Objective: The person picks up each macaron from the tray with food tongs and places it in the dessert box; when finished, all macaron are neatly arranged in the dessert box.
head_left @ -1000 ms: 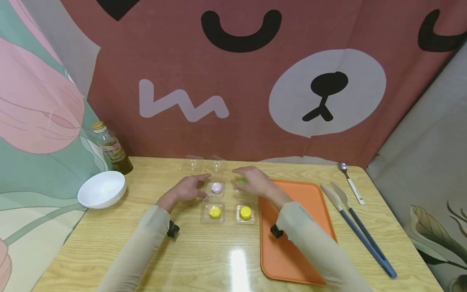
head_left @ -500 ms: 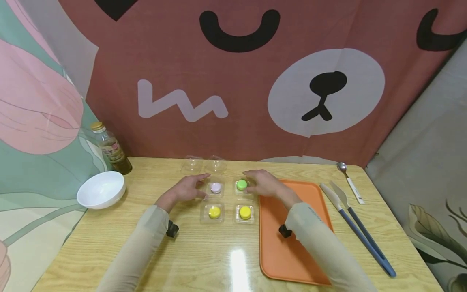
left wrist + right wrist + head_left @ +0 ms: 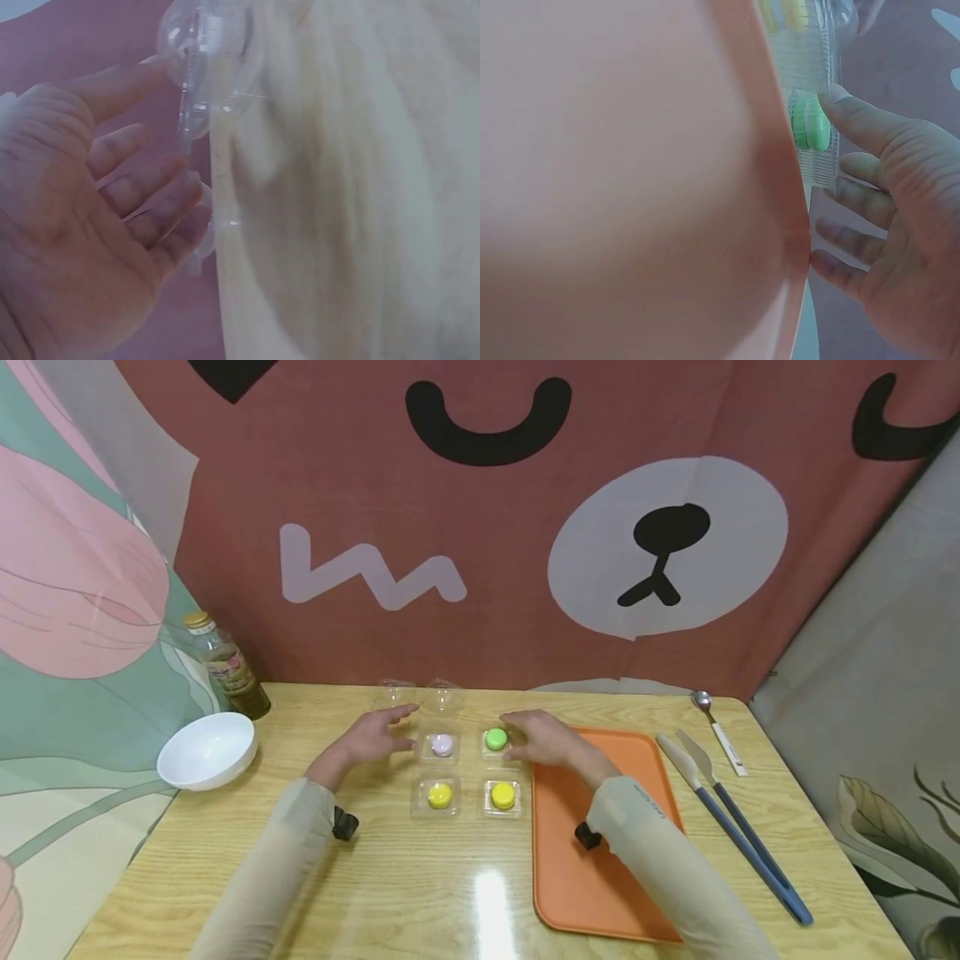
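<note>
A lilac macaron, a green macaron and two yellow macarons sit in separate clear plastic boxes on the wooden table. My left hand is just left of the lilac macaron's box, thumb and fingers spread, with nothing in them. On the other side, my right hand spans the right side of the green macaron's box. Its thumb tip is right at that box's edge in the right wrist view, and the other fingers are loosely extended.
Two clear domed plastic pieces stand at the table's back edge. An orange tray lies under my right forearm; blue-handled tongs and a spoon lie farther right. At left are a white bowl and a bottle.
My right hand has drawn back to the right, uncovering the green macaron. My left hand has moved left, slightly away from the lilac macaron's box.
</note>
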A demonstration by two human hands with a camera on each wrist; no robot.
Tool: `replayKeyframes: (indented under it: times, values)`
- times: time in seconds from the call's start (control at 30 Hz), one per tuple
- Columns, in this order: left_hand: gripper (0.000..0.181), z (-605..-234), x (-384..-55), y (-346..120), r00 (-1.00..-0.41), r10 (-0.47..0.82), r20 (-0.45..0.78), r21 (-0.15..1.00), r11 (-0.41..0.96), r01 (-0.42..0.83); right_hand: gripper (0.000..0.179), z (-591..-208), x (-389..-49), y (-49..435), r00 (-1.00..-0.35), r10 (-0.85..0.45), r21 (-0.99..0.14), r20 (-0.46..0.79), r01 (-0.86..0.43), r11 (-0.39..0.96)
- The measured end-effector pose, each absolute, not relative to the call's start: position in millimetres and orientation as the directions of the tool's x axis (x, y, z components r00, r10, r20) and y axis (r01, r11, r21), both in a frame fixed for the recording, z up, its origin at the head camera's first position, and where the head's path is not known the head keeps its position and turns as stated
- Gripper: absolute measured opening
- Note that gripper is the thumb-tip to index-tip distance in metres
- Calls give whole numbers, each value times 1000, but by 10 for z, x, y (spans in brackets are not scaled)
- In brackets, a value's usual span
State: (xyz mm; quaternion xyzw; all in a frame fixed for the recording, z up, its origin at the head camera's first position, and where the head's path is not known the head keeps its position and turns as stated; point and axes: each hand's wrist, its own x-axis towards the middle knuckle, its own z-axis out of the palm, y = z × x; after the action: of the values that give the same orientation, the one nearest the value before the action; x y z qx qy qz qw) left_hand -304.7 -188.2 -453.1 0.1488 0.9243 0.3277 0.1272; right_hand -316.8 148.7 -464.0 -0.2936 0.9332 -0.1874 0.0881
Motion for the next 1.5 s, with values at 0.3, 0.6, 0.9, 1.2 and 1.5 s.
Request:
replayKeyframes:
  times: [0.3,0.6,0.9,1.2,1.5]
  values:
    - [76,-4352,-3248,-1633,-971,237,-9,493,846,202,75,-4643,-3171,1479,-829,-555,-397,-71,-486,778]
    - [88,-4299,-3460,-1304,-991,125,-44,253,961,110,75,-4670,-3163,1472,-839,-539,-402,-70,-471,785]
    - [88,-4287,-3546,-1108,-991,91,-94,157,985,75,74,-4685,-3173,1457,-840,-541,-386,-46,-485,785]
    - [87,-4301,-3594,-1046,-984,87,-153,146,987,65,74,-4690,-3173,1460,-846,-530,-390,-51,-472,791]
    - [87,-4309,-3626,-983,-978,87,-190,139,988,61,74,-4693,-3169,1462,-851,-522,-381,-64,-462,801]
